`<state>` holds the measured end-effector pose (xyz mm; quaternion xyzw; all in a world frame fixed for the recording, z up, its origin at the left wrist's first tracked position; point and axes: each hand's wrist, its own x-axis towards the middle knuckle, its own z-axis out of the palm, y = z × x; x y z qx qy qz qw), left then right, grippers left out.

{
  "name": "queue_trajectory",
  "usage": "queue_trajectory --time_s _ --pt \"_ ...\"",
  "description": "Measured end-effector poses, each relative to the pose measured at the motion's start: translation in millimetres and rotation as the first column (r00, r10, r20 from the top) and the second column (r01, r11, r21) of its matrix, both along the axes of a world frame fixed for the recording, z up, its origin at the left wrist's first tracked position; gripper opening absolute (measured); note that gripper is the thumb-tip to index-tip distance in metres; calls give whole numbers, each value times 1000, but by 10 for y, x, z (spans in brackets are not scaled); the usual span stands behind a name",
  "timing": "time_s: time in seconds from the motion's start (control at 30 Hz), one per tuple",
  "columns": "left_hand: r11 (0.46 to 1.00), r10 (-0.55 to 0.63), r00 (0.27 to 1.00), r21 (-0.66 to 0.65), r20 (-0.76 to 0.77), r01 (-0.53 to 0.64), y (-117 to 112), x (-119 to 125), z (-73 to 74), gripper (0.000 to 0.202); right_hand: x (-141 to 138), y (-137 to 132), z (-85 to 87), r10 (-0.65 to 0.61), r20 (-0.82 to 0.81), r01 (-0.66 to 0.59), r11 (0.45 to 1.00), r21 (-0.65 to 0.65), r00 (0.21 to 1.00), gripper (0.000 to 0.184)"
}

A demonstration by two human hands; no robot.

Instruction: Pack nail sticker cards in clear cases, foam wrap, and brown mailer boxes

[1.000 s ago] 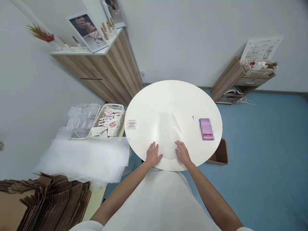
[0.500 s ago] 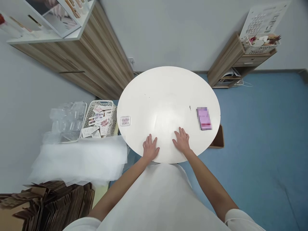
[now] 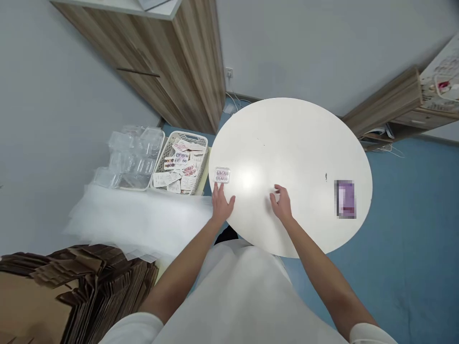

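Note:
On the left side of the white oval table (image 3: 287,143) lies a small clear plastic case (image 3: 222,175) with rows of pink, nail-like pieces in it. My left hand (image 3: 221,204) reaches over the table's left edge, fingers spread, with its fingertips at the near edge of that case; whether they touch it I cannot tell. My right hand (image 3: 281,203) hovers above the middle of the table, fingers loosely bent and apart, holding nothing. Toward the table's right side is a blurred-out purple rectangular item (image 3: 346,199), away from both hands.
Left of the table, a white basket (image 3: 204,165) holds printed cards, beside clear plastic boxes (image 3: 132,153). Nearer are white translucent sheets (image 3: 143,217) and a stack of flattened brown cardboard (image 3: 107,291). A wood-grain cabinet (image 3: 172,62) stands behind; a shelf unit (image 3: 394,105) is at right.
The view has turned left. My left hand has moved forward and left to the clear case. My right hand has lifted off the tabletop, its fingers now more bent.

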<state>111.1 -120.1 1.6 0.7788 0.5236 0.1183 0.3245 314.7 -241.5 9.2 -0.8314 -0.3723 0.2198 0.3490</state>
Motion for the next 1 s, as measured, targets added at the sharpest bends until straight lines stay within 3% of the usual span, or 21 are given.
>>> queue_trajectory --time_s 0.1,0.2,0.33,0.43,0.5,0.63,0.77,1.0 --pt "990 120 989 -89 92 -111 475 -124 -24 52 -368 527 13 88 -298 -101 994 -28 950 45" --pt "964 220 960 -192 171 -186 751 -140 -59 45 -658 916 -19 30 -485 -54 998 -35 874 47" --pt "911 277 934 -370 226 -181 828 -110 -104 45 -858 1168 -41 -4 -695 11 1000 5 719 46" --pt "894 288 920 -419 267 -159 794 -117 -145 41 -906 1203 -46 -8 -786 36 999 18 618 47" --pt "888 292 911 -435 291 -146 768 -128 -172 40 -910 1176 -53 -14 -806 59 998 26 592 47" --pt "889 277 894 -447 351 -100 695 -81 -172 36 -851 993 -37 -18 -760 102 993 64 650 46" --pt "891 187 888 -452 421 27 475 127 -86 35 -690 564 40 -21 -671 135 984 118 741 43" --pt "788 -40 879 -525 476 320 -376 618 -20 36 -322 -619 49 -179 -550 248 967 53 816 39"
